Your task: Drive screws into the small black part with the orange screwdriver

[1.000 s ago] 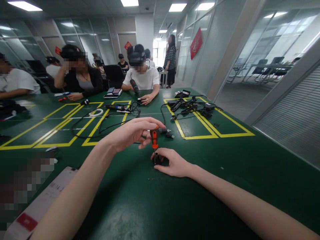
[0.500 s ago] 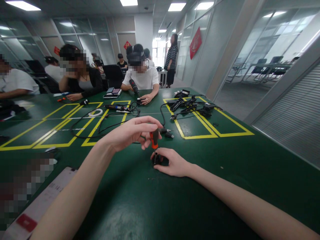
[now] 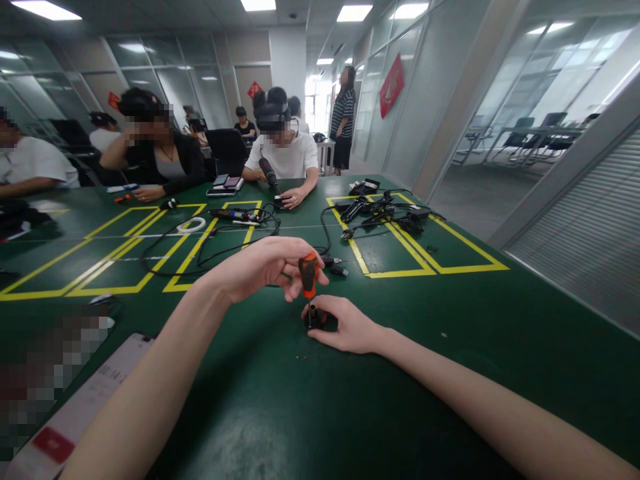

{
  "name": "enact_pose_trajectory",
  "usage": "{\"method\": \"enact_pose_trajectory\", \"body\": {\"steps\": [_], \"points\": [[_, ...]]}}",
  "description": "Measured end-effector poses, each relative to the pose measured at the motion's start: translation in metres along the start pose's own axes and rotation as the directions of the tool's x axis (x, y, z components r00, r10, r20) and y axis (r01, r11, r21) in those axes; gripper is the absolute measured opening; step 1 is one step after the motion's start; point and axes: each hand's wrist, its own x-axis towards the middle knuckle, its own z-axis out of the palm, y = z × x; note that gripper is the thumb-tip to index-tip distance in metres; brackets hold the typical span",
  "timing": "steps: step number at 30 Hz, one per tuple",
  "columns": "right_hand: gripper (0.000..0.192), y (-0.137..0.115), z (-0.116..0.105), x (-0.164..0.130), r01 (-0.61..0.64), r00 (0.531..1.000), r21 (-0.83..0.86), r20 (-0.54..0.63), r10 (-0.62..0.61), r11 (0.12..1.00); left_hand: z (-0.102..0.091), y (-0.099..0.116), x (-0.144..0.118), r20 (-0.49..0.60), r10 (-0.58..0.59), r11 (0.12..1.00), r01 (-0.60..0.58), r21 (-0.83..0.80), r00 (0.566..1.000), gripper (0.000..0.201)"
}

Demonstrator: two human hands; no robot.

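Note:
My left hand (image 3: 280,263) has its fingers closed about the orange and black handle of a screwdriver (image 3: 310,277). The screwdriver stands nearly upright, its thin shaft running down to a small black part (image 3: 314,320) on the green table (image 3: 280,400). That black part is pinched between the thumb and fingers of my right hand (image 3: 345,325), which rests on the tabletop. What kind of part it is I cannot make out, and the tip's exact contact is too small to see. A few tiny screws (image 3: 301,358) lie just in front.
A phone (image 3: 95,400) lies at the left front. Black cables and parts (image 3: 370,208) are heaped at the right back; a corded tool (image 3: 233,215) and a white ring (image 3: 191,225) lie left of middle. Across the table a person (image 3: 283,150) works with a power screwdriver (image 3: 269,172).
My left hand's fingers have shifted on the screwdriver, so more of its orange handle top shows, and the hand sits slightly lower. My right hand and the black part have stayed in place.

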Motion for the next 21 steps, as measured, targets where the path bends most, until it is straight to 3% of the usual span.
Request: {"method": "enact_pose_trajectory", "body": {"steps": [6, 16, 21], "points": [[0.023, -0.0019, -0.0007, 0.0001, -0.010, 1.000, 0.009, 0.003, 0.010, 1.000, 0.0047, 0.0031, -0.0013, -0.108, -0.001, 0.999, 0.004, 0.033, 0.994, 0.044], [0.022, -0.0001, 0.0003, -0.0003, 0.009, 1.000, 0.011, -0.012, -0.009, 1.000, -0.0005, -0.0007, 0.0010, -0.013, 0.003, 1.000, -0.003, -0.007, 1.000, 0.040], [0.018, -0.0020, 0.0005, -0.0007, 0.014, 1.000, 0.001, -0.019, -0.014, 1.000, 0.0069, 0.0004, 0.0029, -0.128, -0.008, 1.000, 0.008, -0.002, 0.992, 0.043]]}}
